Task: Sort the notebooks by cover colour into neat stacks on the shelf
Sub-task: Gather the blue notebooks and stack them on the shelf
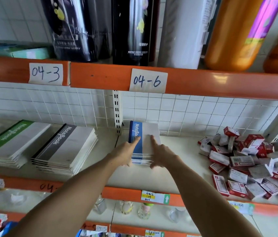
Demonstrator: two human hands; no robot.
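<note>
The cream-coloured shelf board with the orange front rail (151,177) carries three notebook stacks. Positions below are given relative to the white slotted upright post (117,112) at the back of the shelf.

Far left of the post lies the stack of green-spined white notebooks (13,142), partly cut by the frame edge. Between it and the post lies the stack of grey-spined white notebooks (66,147), its long edges fanned and its layers slightly stepped. Just right of the post, near the tiled back wall, sits the stack of blue-spined white notebooks (143,142). Well to the right of the post lies a loose heap of small red-and-white cardboard boxes (247,165), apart from all three stacks.

Both hands are on the blue stack. The left hand (126,153) presses against its left side, index finger laid along the blue spine. The right hand (162,154) rests on the top cover, index finger extended, thumb at the front corner. Neither hand closes around anything; both are flat and spread, bracing the stack.

Judgement: the step in hand is squaring the blue stack in place. Its front edges show uneven layers, so the next move calls for inward pressure from both sides and a tap at the front. The grey stack appears to need the same.
</note>
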